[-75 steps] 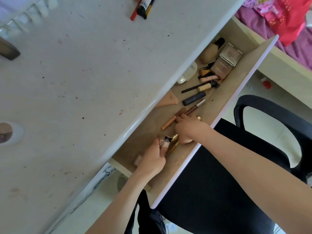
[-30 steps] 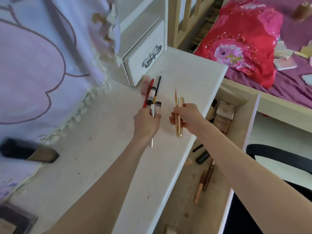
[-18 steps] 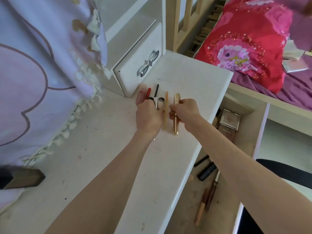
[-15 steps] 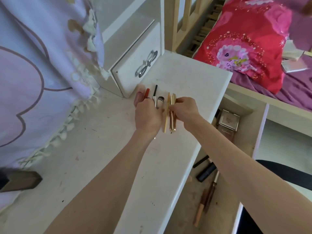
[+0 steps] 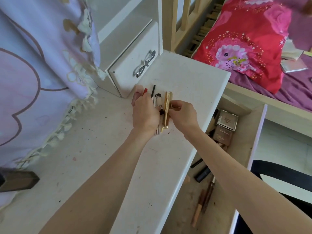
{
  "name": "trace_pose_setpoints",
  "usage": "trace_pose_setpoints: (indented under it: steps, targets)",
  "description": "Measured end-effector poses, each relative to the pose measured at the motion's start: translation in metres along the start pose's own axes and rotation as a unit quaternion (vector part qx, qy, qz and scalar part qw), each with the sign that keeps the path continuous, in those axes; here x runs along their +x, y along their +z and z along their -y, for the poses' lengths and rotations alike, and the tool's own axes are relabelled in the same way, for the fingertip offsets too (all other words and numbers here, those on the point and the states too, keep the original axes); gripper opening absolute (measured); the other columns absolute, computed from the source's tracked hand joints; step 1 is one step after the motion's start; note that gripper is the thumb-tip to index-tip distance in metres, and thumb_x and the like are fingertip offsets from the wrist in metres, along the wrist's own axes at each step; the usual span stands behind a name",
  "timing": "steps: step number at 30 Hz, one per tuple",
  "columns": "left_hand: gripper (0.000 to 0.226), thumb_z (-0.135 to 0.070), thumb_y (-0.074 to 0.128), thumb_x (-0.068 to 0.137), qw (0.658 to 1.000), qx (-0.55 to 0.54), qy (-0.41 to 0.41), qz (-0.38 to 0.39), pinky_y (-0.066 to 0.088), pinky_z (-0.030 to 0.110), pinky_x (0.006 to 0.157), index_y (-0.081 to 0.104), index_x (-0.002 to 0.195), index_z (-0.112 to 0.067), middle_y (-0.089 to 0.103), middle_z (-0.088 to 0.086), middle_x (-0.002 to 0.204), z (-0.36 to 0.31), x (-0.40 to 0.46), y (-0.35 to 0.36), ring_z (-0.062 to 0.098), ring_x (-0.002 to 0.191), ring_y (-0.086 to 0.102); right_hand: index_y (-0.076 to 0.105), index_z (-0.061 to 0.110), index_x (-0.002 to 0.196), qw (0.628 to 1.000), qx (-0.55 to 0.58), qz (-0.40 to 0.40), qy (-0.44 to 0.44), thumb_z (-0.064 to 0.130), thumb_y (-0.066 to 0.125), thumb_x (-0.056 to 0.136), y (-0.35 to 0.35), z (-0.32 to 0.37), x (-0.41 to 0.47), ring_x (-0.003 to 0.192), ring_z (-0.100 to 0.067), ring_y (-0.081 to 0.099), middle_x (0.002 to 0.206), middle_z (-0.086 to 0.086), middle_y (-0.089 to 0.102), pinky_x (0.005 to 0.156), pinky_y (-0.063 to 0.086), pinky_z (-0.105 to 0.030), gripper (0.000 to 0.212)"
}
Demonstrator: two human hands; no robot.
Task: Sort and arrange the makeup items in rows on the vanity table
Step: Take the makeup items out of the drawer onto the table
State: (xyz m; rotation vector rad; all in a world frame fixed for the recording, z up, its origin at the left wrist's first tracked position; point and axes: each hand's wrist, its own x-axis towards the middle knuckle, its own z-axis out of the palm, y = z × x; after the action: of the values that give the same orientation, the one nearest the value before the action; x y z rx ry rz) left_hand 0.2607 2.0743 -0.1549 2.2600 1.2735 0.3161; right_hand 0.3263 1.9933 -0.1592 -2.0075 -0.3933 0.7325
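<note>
On the white vanity top (image 5: pixel 118 166) a row of makeup sticks lies by the small drawer unit: a pink tube (image 5: pixel 135 98), a red pencil (image 5: pixel 145 90), a black liner (image 5: pixel 153 89) and a silver-and-black tube (image 5: pixel 158 98). My left hand (image 5: pixel 146 114) lies over this row with its fingers curled on the silver-and-black tube, whose end pokes out below my palm. A gold tube (image 5: pixel 167 110) with a thin tan pencil beside it lies at the row's right end. My right hand (image 5: pixel 183 115) pinches the gold tube from the right.
The open drawer (image 5: pixel 256 142) on the right holds compacts (image 5: pixel 227 119), a black tube (image 5: pixel 202 174) and brown pencils (image 5: pixel 203 203). A black chair (image 5: pixel 278 171) stands beyond it. A small drawer unit (image 5: pixel 133 65) and lavender cloth (image 5: pixel 42 65) bound the back left. A dark object (image 5: pixel 18 181) lies at left.
Both hands carried the tubes from the drawer to the vanity top and laid them beside the red pencil and black liner. The gold tube has closed up leftward against the row.
</note>
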Motion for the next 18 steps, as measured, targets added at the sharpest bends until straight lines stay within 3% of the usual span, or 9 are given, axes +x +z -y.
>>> trace_pose_setpoints:
  steps: [4, 6, 8, 9, 12, 18]
  targets:
    - [0.031, 0.000, 0.051, 0.087, 0.999, 0.023, 0.039, 0.007, 0.040, 0.029, 0.087, 0.057, 0.117, -0.004, 0.056, 0.011, 0.123, 0.004, -0.003, 0.000, 0.022, 0.124, 0.045, 0.063, -0.008, 0.098, 0.999, -0.036, -0.009, -0.040, -0.002, 0.045, 0.085, 0.001, -0.006, -0.003, 0.095, -0.036, 0.058, 0.100, -0.024, 0.065, 0.071, 0.046, -0.030, 0.023]
    - [0.027, -0.001, 0.045, 0.090, 0.997, 0.025, 0.066, 0.019, 0.041, 0.029, 0.087, 0.060, 0.113, -0.002, 0.060, 0.012, 0.115, 0.006, -0.008, 0.000, 0.023, 0.119, 0.049, 0.063, -0.010, 0.095, 0.995, -0.066, -0.013, -0.076, -0.004, 0.043, 0.085, 0.001, -0.011, -0.004, 0.091, -0.035, 0.058, 0.101, -0.023, 0.064, 0.072, 0.041, -0.027, 0.023]
    - [0.024, -0.002, 0.045, 0.089, 0.995, 0.012, 0.090, 0.035, 0.039, 0.026, 0.077, 0.062, 0.105, 0.000, 0.062, 0.016, 0.105, 0.006, -0.014, -0.002, 0.029, 0.104, 0.056, 0.065, -0.007, 0.095, 0.987, -0.105, -0.009, -0.122, -0.005, 0.042, 0.086, 0.002, -0.016, -0.006, 0.089, -0.028, 0.057, 0.106, -0.015, 0.063, 0.070, 0.040, -0.020, 0.025]
    - [0.024, -0.002, 0.046, 0.089, 0.994, 0.005, 0.101, 0.048, 0.036, 0.024, 0.072, 0.063, 0.105, 0.001, 0.062, 0.017, 0.104, 0.006, -0.016, -0.003, 0.030, 0.098, 0.057, 0.066, -0.003, 0.096, 0.980, -0.130, -0.006, -0.150, -0.004, 0.041, 0.088, 0.002, -0.019, -0.007, 0.091, -0.025, 0.055, 0.108, -0.010, 0.062, 0.074, 0.040, -0.019, 0.027]
    - [0.027, -0.004, 0.044, 0.089, 0.990, 0.004, 0.124, 0.073, 0.034, 0.021, 0.072, 0.062, 0.109, 0.000, 0.060, 0.015, 0.109, 0.009, -0.020, -0.006, 0.030, 0.098, 0.056, 0.066, 0.009, 0.107, 0.947, -0.232, -0.017, -0.223, 0.002, 0.040, 0.092, 0.002, -0.027, -0.010, 0.105, -0.027, 0.052, 0.114, -0.001, 0.064, 0.091, 0.037, -0.032, 0.032]
    - [0.030, -0.005, 0.039, 0.093, 0.983, 0.028, 0.159, 0.092, 0.045, 0.036, 0.082, 0.060, 0.114, -0.001, 0.058, 0.013, 0.113, 0.015, -0.022, -0.008, 0.027, 0.104, 0.054, 0.056, 0.012, 0.124, 0.913, -0.310, -0.006, -0.265, 0.010, 0.040, 0.095, -0.001, -0.036, -0.011, 0.124, -0.022, 0.046, 0.126, 0.000, 0.058, 0.106, 0.030, -0.036, 0.034]
